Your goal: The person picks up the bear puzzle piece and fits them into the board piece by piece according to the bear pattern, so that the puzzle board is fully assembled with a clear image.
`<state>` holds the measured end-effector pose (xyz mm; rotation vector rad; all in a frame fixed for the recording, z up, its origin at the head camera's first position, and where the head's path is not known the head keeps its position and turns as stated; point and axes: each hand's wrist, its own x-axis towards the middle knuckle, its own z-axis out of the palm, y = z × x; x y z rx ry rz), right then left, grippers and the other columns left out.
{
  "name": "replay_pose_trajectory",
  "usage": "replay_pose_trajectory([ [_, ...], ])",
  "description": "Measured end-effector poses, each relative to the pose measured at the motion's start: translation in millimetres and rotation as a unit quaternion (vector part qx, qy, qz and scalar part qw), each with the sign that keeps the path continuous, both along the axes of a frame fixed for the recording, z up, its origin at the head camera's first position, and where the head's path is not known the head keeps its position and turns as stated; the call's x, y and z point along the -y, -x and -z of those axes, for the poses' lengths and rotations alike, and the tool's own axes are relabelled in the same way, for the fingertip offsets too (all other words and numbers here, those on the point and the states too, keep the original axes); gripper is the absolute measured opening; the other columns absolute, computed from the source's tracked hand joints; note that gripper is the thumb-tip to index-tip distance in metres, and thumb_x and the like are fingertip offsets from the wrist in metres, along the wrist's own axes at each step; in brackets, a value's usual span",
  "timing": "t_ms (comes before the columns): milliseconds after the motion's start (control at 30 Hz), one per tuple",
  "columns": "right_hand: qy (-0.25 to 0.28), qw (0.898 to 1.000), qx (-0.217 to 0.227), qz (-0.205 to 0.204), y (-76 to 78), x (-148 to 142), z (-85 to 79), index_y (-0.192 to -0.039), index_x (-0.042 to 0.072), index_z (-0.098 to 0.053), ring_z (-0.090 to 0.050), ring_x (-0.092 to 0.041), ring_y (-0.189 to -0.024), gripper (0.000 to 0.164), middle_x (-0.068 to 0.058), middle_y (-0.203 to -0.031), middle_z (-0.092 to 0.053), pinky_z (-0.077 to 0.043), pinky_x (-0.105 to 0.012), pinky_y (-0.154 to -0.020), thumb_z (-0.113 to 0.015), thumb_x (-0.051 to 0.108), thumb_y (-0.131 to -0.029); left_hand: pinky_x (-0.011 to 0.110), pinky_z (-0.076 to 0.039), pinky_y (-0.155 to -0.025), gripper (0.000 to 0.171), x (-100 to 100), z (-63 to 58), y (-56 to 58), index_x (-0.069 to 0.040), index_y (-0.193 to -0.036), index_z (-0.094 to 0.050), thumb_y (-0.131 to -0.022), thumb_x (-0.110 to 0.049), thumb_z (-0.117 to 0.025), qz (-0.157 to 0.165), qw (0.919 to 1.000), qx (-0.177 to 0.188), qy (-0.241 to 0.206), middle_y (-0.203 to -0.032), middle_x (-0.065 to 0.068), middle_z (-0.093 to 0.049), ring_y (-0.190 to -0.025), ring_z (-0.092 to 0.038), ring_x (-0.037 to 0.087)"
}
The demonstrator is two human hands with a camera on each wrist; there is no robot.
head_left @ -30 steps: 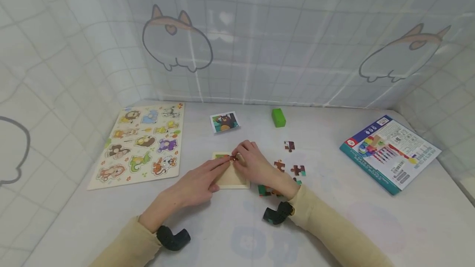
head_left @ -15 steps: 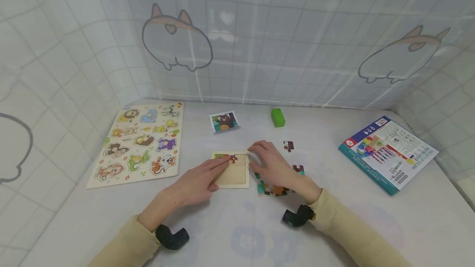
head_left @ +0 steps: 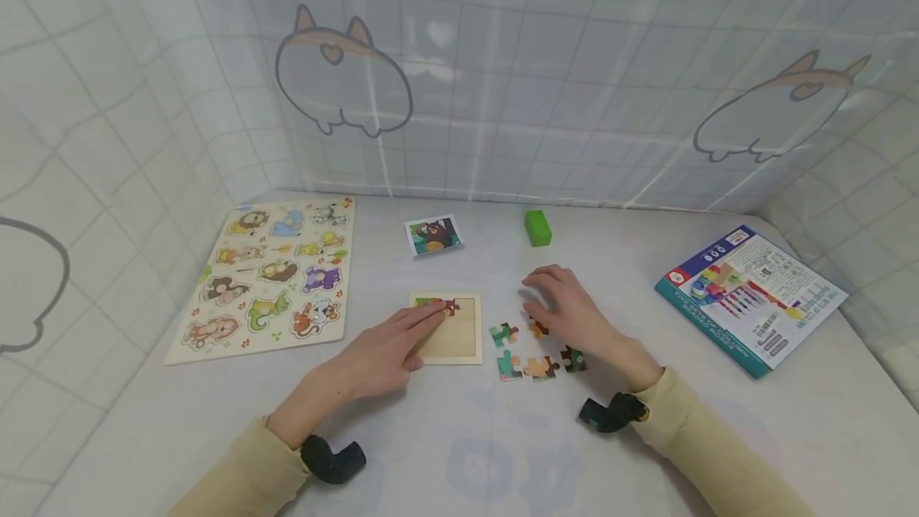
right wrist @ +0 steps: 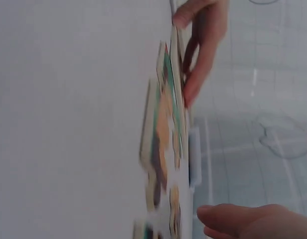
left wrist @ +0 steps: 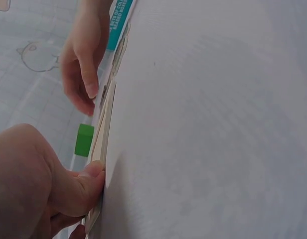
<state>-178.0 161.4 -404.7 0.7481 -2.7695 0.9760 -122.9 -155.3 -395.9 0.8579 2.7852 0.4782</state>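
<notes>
In the head view my left hand (head_left: 380, 349) lies over the left part of a small wooden puzzle tray (head_left: 468, 359), straight fingertips on the puzzle pieces (head_left: 451, 307) in its top left. The thumb touches the tray's edge in the left wrist view; part of the tray is hidden beneath the hand. To the right, my right hand (head_left: 574, 309) hovers with loosely bent fingers over loose jigsaw pieces, holding nothing and covering some of them. Visible among these are a green-and-orange piece (head_left: 505, 334), a teal one (head_left: 509, 366) and an orange-and-brown one (head_left: 542, 368).
A picture card of a bear (head_left: 434, 235) and a green block (head_left: 538, 228) lie toward the back. An animal puzzle board (head_left: 287, 278) is at the left. On the right lies a flat box (head_left: 754, 297) of beaded boxes, and a tiled wall stands behind.
My right hand has let go of a dark brown piece in the tray and moved right, over the loose pieces. My left hand has stayed on the tray.
</notes>
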Motion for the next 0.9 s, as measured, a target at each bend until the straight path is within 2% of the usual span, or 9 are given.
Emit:
replay_pose_trajectory([
  [367,0.007,0.998,0.031,0.054,17.6,-49,-4.2,-0.122,0.001,-0.065,-0.047,-0.036,-0.127,0.029,-0.016,-0.132,-0.057,-0.039,-0.058,-0.107,-0.067,0.012,-0.095,0.052,-0.033,-0.119,0.066,1,-0.2,0.6,-0.009,-0.157,-0.031,-0.095,-0.008,-0.055,0.007,1.0000,0.001,-0.002,-0.166,0.004,-0.024,-0.150,-0.028,0.032],
  [567,0.002,0.998,0.034,0.050,24.3,-55,2.6,-0.122,0.000,-0.065,-0.049,-0.038,-0.125,0.028,-0.019,-0.129,-0.058,-0.039,-0.057,-0.107,-0.063,0.009,-0.096,0.051,-0.030,-0.121,0.067,1,0.0,1.2,-0.009,-0.157,-0.031,-0.095,-0.007,-0.055,0.008,0.9999,0.006,-0.005,-0.166,0.003,-0.024,-0.150,-0.027,0.032],
  [900,0.000,0.998,0.006,0.054,26.2,-54,15.0,-0.119,-0.001,-0.068,-0.046,-0.036,-0.117,0.026,-0.020,-0.126,-0.055,-0.042,-0.051,-0.097,-0.067,0.008,-0.094,0.049,-0.027,-0.123,0.068,2,0.0,0.9,-0.010,-0.158,-0.030,-0.094,-0.008,-0.056,0.008,0.9999,0.006,-0.002,-0.166,0.002,-0.024,-0.151,-0.025,0.030],
])
